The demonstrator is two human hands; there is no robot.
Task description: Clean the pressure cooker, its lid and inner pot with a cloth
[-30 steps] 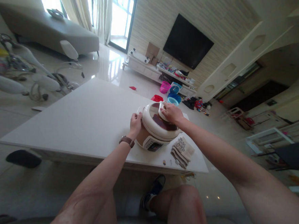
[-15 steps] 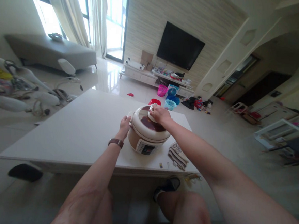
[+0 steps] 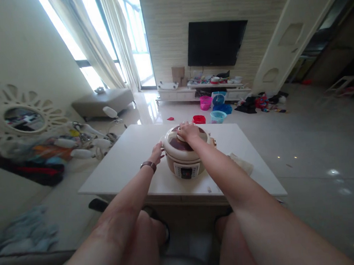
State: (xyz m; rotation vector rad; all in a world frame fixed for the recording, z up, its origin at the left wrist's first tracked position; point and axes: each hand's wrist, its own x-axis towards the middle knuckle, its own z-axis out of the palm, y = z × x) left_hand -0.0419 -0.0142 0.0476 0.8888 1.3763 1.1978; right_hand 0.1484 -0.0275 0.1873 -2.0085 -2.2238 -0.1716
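Note:
A cream and tan electric cooker (image 3: 172, 169) stands upright on a white table, its control panel facing me. Its lid (image 3: 178, 145) has a dark, see-through middle and a cream rim, and it sits on the cooker. My right hand (image 3: 189, 131) is closed over the white knob at the top of the lid, hiding most of it. My left hand (image 3: 157, 152), with a watch on the wrist, grips the side handle at the cooker's left. A folded cloth (image 3: 241, 164) lies on the table to the right, partly behind my right forearm.
Small bits (image 3: 209, 189) lie near the front edge of the white table (image 3: 121, 164). On the floor beyond it are a red basin (image 3: 199, 119), a light blue basket (image 3: 218, 116) and a pink basket (image 3: 205, 102). A lamp with several white shades (image 3: 81, 153) stands at the left.
My view has levelled out from a tilt. Both hands keep their places on the cooker, the right at the lid knob and the left at the side handle.

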